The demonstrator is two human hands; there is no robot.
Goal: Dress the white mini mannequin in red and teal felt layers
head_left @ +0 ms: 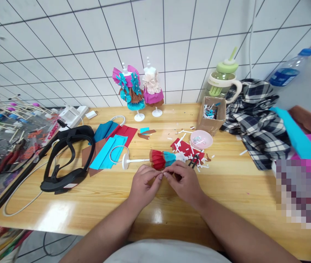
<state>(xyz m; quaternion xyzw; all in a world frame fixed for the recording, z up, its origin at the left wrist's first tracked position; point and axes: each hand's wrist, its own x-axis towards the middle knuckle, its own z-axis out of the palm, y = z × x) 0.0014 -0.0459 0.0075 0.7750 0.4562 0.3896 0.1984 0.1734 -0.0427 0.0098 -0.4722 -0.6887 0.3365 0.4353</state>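
Observation:
A small white mannequin stand lies on its side on the wooden table [226, 182], wearing a red pleated paper skirt and blue paper top [162, 159]. My left hand [143, 184] and my right hand [184, 180] meet just in front of it, fingertips pinched together on something tiny I cannot make out. Both hands touch the lower edge of the paper dress. Small black scissors [194, 160] lie just right of my right hand.
Two dressed mannequins [139, 89] stand at the back by the tiled wall. Blue and red paper sheets [111, 146], a black headset [64, 160], a pink bowl [201, 139], a cardboard scrap box [211, 115], a green jug [222, 78], plaid cloth [254, 120] and a tool tray [4, 153] surround the spot.

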